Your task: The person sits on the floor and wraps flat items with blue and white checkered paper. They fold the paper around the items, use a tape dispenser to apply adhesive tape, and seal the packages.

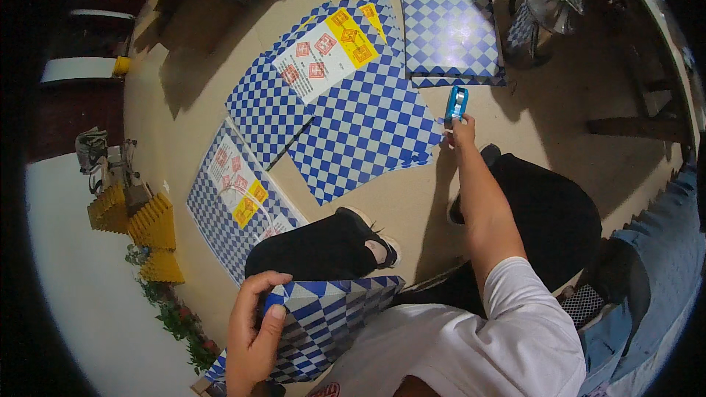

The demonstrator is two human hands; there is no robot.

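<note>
Before my waist, my left hand (256, 325) pinches the folded edge of a blue-and-white checkered sheet (331, 314) between thumb and fingers. Out at arm's length, my right hand (462, 131) has its fingers on the near end of a blue stapler-like tool (456, 103), just above the floor. Left of that tool, overlapping checkered sheets (364, 132) lie spread, with a printed white-and-yellow sheet (325, 58) on them. Beyond the tool lies a neat folded checkered stack (449, 25). Whether the tool is lifted or resting cannot be told.
Another checkered piece with printed patches (220, 204) lies at the left, a pale loop of cord on it. A metal kettle (551, 5) stands by wooden furniture legs (634, 128) at the upper right. A cardboard box (193, 16), yellow pleated objects (151, 220) and a leafy plant (176, 314) are farther left.
</note>
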